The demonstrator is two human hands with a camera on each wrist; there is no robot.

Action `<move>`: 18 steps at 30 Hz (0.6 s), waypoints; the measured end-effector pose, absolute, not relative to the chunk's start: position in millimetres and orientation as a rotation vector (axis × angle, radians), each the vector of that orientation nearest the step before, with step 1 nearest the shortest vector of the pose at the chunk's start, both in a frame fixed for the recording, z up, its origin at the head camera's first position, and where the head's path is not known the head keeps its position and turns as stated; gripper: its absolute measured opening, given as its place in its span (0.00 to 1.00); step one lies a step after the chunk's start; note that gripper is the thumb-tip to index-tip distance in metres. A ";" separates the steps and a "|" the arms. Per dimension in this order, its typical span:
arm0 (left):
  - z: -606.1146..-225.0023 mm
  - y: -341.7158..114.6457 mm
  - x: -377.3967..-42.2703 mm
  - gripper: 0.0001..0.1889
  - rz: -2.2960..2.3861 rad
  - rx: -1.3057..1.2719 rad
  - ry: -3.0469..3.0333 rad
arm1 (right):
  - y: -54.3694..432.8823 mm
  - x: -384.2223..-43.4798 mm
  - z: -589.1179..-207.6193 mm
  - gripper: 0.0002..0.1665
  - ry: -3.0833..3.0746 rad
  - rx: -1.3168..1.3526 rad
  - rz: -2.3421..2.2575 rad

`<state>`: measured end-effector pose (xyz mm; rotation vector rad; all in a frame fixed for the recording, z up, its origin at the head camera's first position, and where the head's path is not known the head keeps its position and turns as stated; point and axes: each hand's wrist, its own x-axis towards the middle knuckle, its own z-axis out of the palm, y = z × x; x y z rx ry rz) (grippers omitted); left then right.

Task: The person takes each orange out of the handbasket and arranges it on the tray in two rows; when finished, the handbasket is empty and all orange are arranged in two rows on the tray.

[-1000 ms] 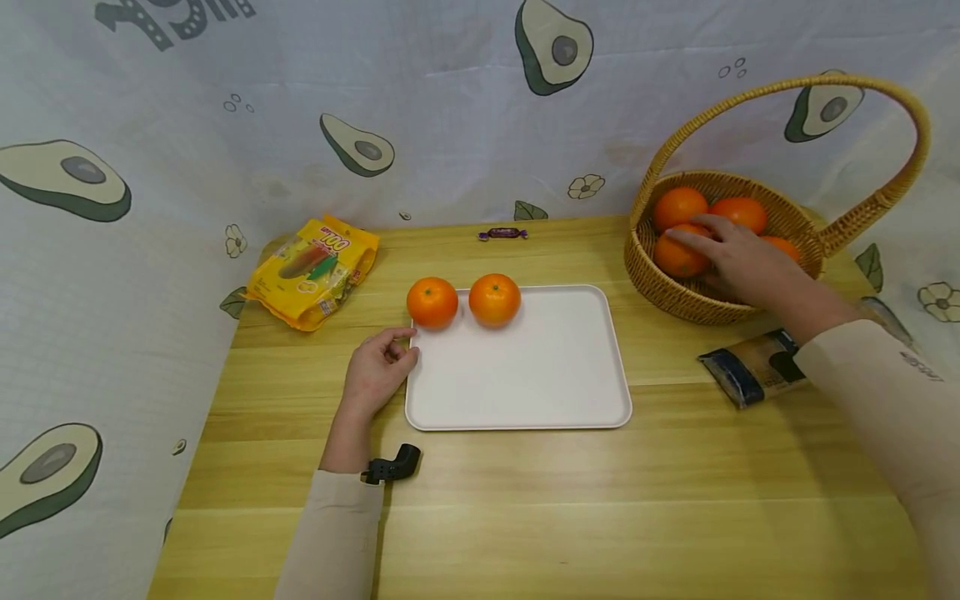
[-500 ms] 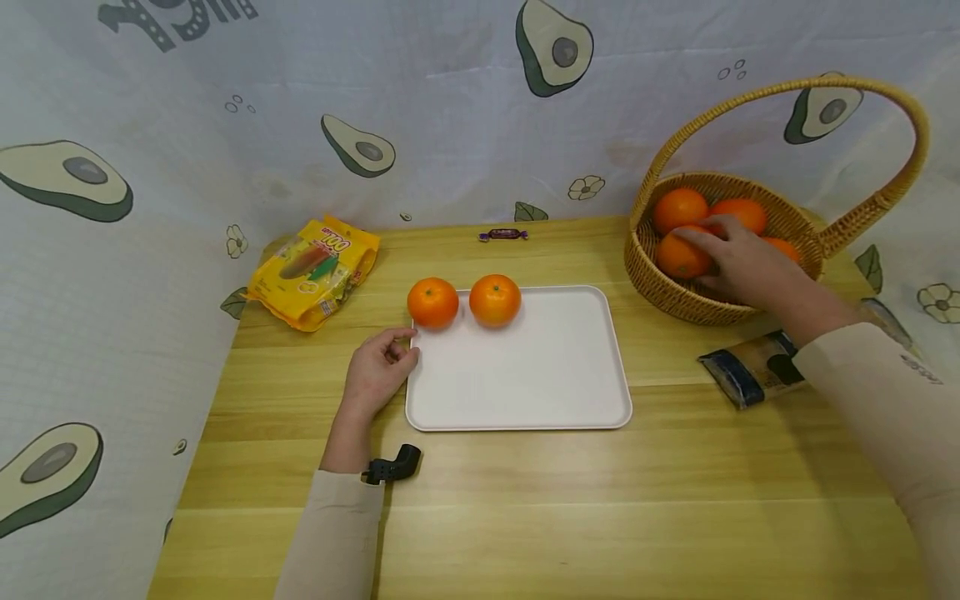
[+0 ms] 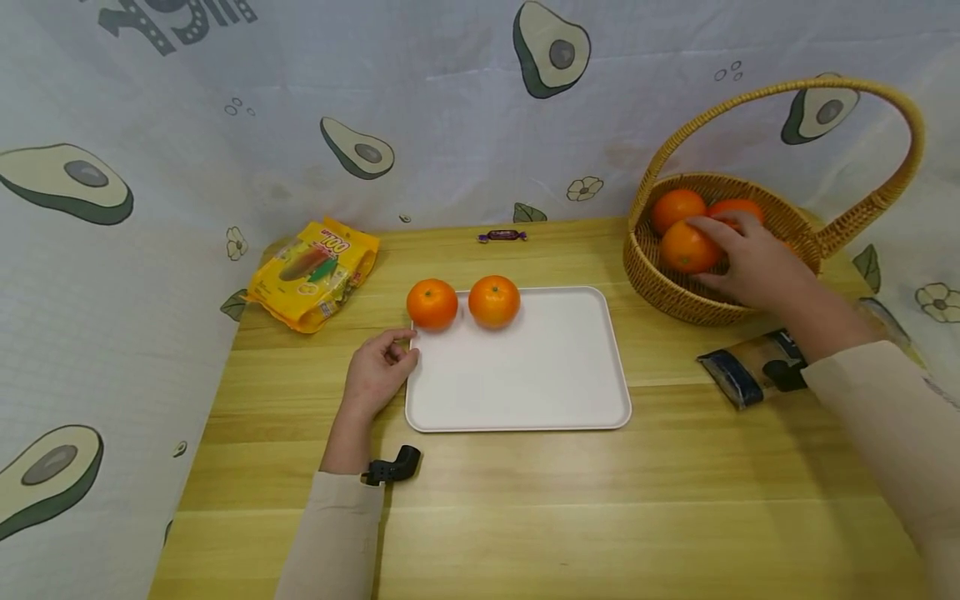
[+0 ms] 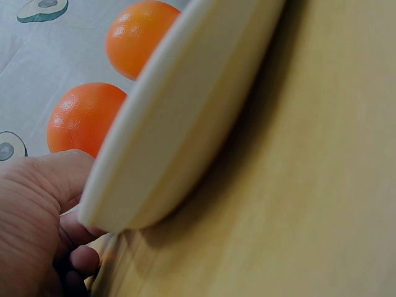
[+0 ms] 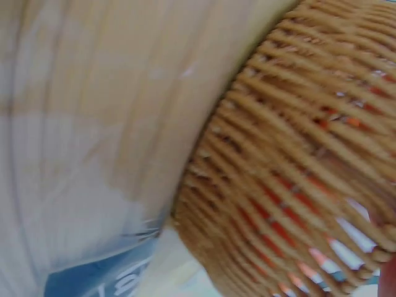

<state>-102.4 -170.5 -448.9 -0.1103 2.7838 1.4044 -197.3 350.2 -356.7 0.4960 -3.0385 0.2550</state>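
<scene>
My right hand [image 3: 757,262] reaches into the wicker basket [image 3: 675,302] and grips an orange [image 3: 687,247] between thumb and fingers. More oranges lie around it there, one [image 3: 678,210] behind the held fruit. In the right wrist view the basket's woven wall [image 5: 266,167] hides most of the fruit. My left hand [image 3: 377,372] pinches the left edge of a white tray [image 3: 525,375]; in the left wrist view its thumb [image 4: 68,173] meets the rim. Two oranges sit along the tray's back-left side, one at the corner [image 3: 432,304] and one beside it [image 3: 494,302].
A yellow snack bag [image 3: 313,273] lies at the back left of the wooden table [image 3: 525,517]. Behind the tray is a purple wrapped candy [image 3: 503,236]. A brown and blue packet [image 3: 753,367] lies before the basket, whose tall handle [image 3: 795,83] arches over it.
My right hand has lifted the gripped orange slightly and shifted it a little to the right within the basket. The left hand and the tray stay put.
</scene>
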 end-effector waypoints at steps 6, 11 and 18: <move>-448.6 -170.1 -102.1 0.16 1.396 -0.122 2.778 | 339.1 -183.5 -349.6 0.55 -2.976 0.513 0.277; -447.9 -169.9 -101.4 0.15 1.404 -0.123 2.773 | 332.2 -171.8 -346.3 0.53 -2.898 0.524 0.309; -447.9 -169.5 -102.1 0.16 1.391 -0.133 2.779 | 324.2 -157.2 -337.4 0.54 -2.822 0.548 0.330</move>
